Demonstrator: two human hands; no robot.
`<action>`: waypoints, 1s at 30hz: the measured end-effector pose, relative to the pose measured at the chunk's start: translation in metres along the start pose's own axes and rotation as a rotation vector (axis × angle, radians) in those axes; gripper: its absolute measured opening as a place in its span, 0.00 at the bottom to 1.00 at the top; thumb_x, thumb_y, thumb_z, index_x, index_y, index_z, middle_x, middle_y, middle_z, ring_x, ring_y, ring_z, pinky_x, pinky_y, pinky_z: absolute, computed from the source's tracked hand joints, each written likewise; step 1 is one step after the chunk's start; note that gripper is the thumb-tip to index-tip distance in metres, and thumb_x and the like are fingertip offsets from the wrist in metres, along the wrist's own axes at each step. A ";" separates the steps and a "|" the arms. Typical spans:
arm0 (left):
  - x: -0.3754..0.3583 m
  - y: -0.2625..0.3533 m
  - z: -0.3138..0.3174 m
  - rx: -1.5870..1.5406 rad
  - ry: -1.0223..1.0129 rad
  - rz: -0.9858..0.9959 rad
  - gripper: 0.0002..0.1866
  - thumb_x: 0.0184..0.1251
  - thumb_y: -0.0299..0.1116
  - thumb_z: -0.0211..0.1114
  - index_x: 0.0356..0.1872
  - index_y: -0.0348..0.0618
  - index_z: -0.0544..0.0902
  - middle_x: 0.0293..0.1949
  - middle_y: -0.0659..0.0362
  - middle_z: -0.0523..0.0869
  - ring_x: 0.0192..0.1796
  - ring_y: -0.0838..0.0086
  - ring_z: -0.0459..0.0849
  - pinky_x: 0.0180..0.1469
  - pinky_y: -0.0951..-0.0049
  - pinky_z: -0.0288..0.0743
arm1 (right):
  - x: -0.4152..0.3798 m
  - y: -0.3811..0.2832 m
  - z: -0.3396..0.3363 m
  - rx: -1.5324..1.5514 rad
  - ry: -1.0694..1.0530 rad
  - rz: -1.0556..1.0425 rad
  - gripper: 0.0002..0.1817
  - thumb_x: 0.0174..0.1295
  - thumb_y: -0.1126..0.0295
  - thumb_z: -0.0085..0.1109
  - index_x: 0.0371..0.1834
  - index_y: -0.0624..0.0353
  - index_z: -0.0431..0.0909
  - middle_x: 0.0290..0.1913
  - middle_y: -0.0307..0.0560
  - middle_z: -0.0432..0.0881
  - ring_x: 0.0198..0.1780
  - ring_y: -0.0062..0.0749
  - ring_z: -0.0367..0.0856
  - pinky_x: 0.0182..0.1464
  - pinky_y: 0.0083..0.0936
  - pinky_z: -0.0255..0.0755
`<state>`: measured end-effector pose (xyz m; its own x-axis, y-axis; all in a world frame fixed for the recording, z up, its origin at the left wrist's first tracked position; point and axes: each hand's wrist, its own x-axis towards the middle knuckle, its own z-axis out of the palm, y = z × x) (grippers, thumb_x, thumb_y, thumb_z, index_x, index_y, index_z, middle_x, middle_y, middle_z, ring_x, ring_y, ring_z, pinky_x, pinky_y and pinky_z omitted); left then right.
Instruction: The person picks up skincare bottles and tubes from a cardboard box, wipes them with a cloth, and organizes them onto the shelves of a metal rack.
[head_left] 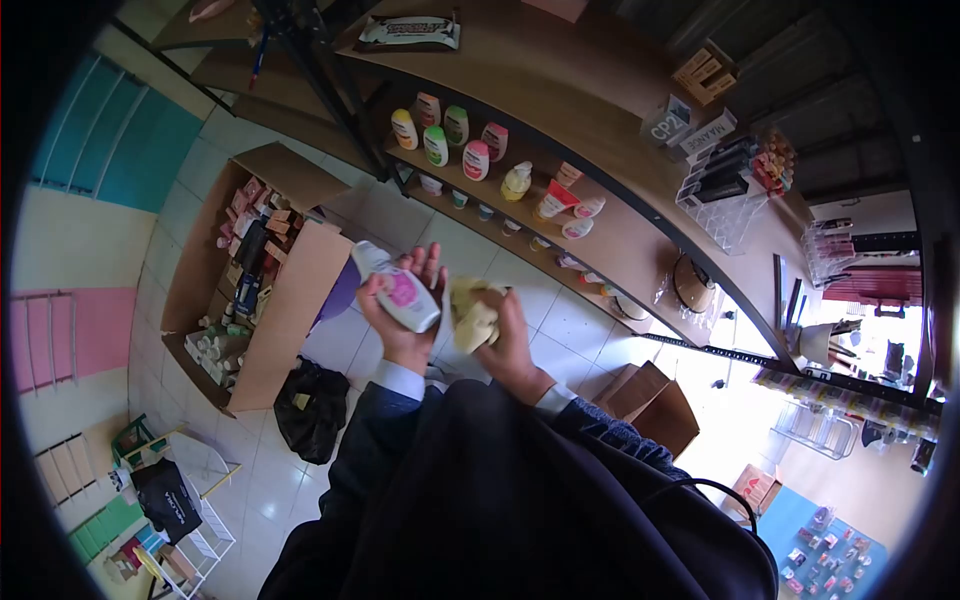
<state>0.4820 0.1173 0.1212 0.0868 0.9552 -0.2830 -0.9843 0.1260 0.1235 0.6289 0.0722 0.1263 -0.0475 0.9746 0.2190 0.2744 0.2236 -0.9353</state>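
Observation:
A white lotion bottle (405, 298) with a pink flower print lies tilted across the palm of my left hand (402, 340). My left thumb presses on its side, while the fingers stretch out behind it. Bunched in my right hand (512, 350) is a pale yellow cloth (472, 316), just right of the bottle and apart from it. Beyond both hands, several coloured bottles (436, 146) stand on a brown shelf (640, 255), among them a pump bottle (517, 182) and a red-and-white tube (556, 200).
On the left, an open cardboard box (280, 330) holds many packaged products. A black plastic bag (311, 410) sits on the tiled floor beside it. Another open cardboard box (655, 405) is at right. The upper shelf carries a clear organizer (715, 200) and a chocolate wrapper (410, 33).

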 end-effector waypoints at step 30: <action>0.015 -0.058 -0.090 0.945 -0.097 -0.898 0.22 0.64 0.47 0.51 0.46 0.37 0.71 0.39 0.57 0.78 0.45 0.74 0.76 0.53 0.75 0.65 | 0.031 0.109 -0.097 0.256 -0.445 0.491 0.24 0.52 0.72 0.63 0.52 0.64 0.67 0.46 0.49 0.73 0.47 0.31 0.74 0.51 0.26 0.69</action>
<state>0.5269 0.1001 0.0238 0.7026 0.4505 -0.5508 -0.0934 0.8258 0.5562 0.7503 0.1251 0.0576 -0.3789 0.8655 -0.3277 0.1331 -0.2994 -0.9448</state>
